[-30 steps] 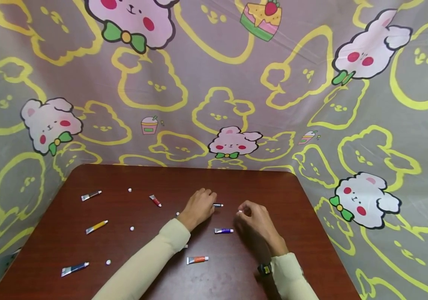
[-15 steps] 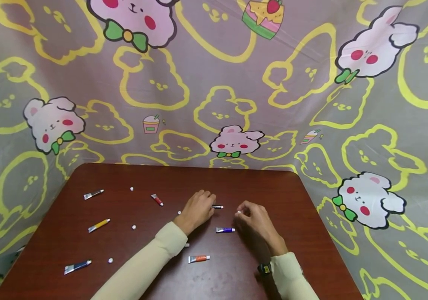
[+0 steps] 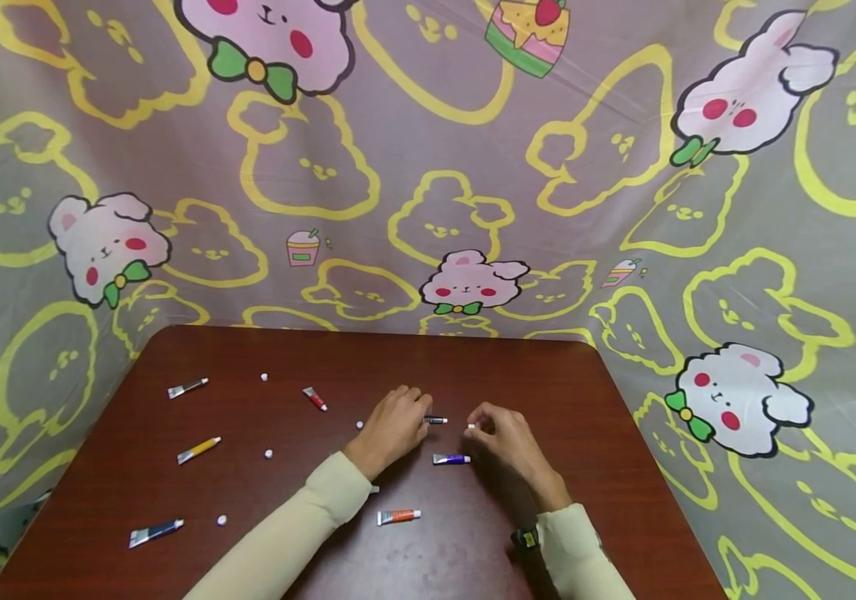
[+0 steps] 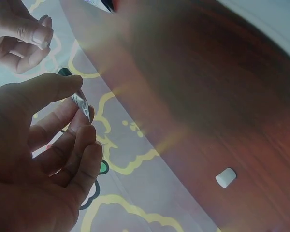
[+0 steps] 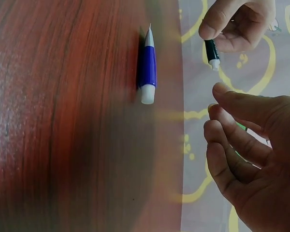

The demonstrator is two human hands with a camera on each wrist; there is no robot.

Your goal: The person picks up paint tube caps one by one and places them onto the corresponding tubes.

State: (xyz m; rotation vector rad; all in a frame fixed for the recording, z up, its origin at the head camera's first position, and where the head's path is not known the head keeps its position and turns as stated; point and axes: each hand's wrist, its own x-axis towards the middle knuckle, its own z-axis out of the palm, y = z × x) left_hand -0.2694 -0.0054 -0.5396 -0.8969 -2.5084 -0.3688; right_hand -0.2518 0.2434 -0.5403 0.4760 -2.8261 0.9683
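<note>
My left hand (image 3: 395,425) pinches a small black paint tube (image 3: 437,421) by its silver crimped end. In the right wrist view, the white nozzle of that tube (image 5: 211,52) points toward my right fingertips, with a gap between. My right hand (image 3: 510,442) pinches a small white cap (image 3: 471,427) between thumb and forefinger; in its own wrist view the cap is hidden by the fingers. Just below the hands lies a purple paint tube (image 3: 451,459) with its white cap end to the right. An orange paint tube (image 3: 399,517) lies nearer me.
On the left of the brown table (image 3: 533,367) lie red (image 3: 315,399), dark brown (image 3: 187,388), yellow (image 3: 199,450) and dark blue (image 3: 156,533) paint tubes. Several loose white caps (image 3: 268,454) are among them. One cap (image 3: 359,425) sits beside my left wrist. A patterned cloth (image 3: 352,225) surrounds the table.
My left hand has brought the black paint tube slightly toward me. My right hand has shifted a little left with the cap, narrowing the gap to the tube.
</note>
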